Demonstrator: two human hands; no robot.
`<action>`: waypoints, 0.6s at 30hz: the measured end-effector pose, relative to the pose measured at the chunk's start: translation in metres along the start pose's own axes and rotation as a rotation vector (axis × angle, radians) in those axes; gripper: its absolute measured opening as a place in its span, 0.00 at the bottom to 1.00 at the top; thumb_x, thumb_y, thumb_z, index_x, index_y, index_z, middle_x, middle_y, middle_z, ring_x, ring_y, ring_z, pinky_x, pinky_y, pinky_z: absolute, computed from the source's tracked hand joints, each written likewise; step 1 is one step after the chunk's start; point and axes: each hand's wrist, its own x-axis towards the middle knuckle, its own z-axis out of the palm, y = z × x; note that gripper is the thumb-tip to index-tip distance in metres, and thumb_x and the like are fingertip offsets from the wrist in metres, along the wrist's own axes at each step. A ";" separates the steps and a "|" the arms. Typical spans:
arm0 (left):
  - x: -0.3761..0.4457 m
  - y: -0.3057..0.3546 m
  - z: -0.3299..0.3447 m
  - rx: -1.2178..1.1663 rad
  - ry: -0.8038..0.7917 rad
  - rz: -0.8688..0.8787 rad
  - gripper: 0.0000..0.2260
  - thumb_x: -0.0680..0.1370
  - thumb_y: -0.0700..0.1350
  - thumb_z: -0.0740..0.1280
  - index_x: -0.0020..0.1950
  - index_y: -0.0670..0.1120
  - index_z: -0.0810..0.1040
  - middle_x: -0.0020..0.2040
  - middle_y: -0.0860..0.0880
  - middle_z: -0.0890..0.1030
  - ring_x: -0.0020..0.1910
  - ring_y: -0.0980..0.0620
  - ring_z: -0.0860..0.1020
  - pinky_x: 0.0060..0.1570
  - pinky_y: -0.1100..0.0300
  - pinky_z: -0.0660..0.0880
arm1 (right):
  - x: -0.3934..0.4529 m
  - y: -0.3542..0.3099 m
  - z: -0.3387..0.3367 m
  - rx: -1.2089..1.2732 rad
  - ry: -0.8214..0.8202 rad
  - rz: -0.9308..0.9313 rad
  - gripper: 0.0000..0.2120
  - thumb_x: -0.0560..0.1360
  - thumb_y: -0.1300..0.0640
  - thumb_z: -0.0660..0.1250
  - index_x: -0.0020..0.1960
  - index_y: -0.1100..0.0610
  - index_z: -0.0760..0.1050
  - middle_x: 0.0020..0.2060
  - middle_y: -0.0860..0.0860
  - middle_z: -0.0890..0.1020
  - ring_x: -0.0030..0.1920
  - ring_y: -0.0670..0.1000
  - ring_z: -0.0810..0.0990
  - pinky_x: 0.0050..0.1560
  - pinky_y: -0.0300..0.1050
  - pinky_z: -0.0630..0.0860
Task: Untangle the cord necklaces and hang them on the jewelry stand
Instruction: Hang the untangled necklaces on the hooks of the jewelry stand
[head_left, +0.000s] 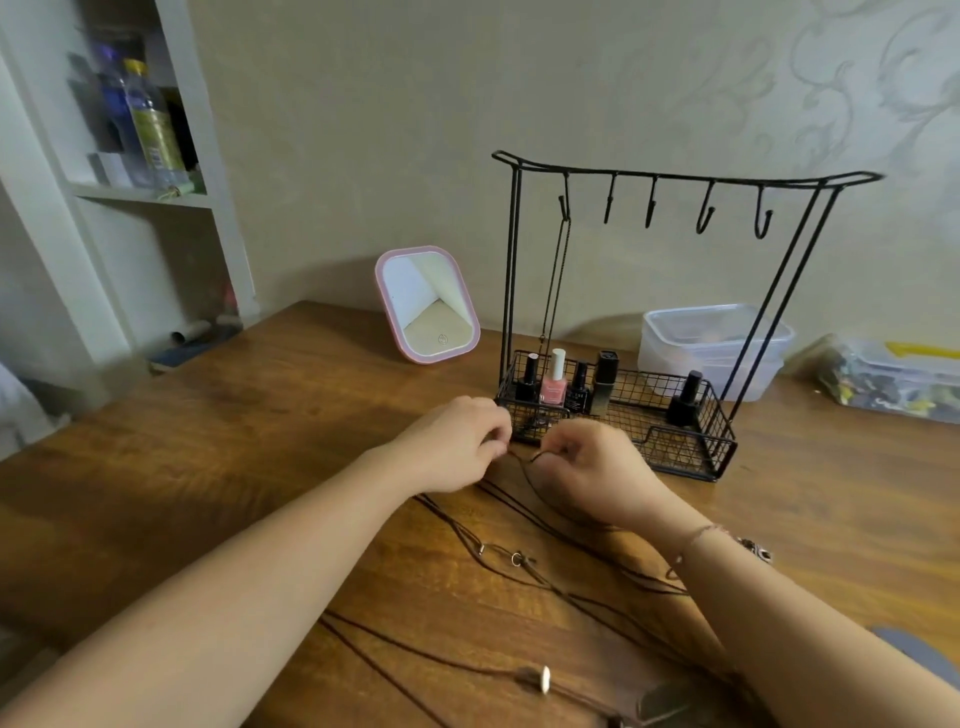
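Cord necklaces (519, 566): tangled on table (208, 441), 6 o'clock of jewelry stand (670, 312); left hand (452, 441) and right hand (592, 467) each pinch a strand. One necklace (556, 280) on leftmost of five hooks. Stand basket (675, 447): five polish bottles (553, 382). Lidded tub (711, 348), 3 o'clock.

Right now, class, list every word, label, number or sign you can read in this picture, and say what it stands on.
No text here can be read.
Yellow-capped plastic bottle on the white shelf: label too blurred.
Pink nail polish bottle in the black wire jewelry stand: lettering too small.
Pink-framed mirror: a small round emblem, no words.
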 end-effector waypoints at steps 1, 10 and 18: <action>0.000 0.005 -0.007 -0.128 0.026 -0.020 0.06 0.82 0.46 0.63 0.46 0.55 0.74 0.48 0.58 0.77 0.51 0.54 0.76 0.51 0.56 0.75 | -0.002 0.000 -0.007 0.215 0.035 -0.001 0.03 0.76 0.55 0.70 0.44 0.52 0.79 0.41 0.45 0.83 0.46 0.45 0.80 0.51 0.47 0.77; 0.036 0.078 -0.081 -0.369 0.182 0.130 0.05 0.83 0.45 0.62 0.52 0.48 0.77 0.46 0.52 0.79 0.44 0.57 0.77 0.46 0.60 0.75 | 0.013 -0.026 -0.089 0.865 0.066 -0.007 0.08 0.77 0.54 0.67 0.48 0.59 0.78 0.35 0.55 0.78 0.30 0.50 0.74 0.28 0.39 0.72; 0.071 0.089 -0.128 -0.170 0.307 0.117 0.03 0.82 0.46 0.65 0.49 0.48 0.76 0.46 0.52 0.78 0.44 0.54 0.76 0.43 0.61 0.69 | 0.012 -0.038 -0.118 0.900 0.310 0.063 0.08 0.81 0.58 0.63 0.44 0.58 0.75 0.34 0.52 0.81 0.24 0.48 0.64 0.20 0.36 0.62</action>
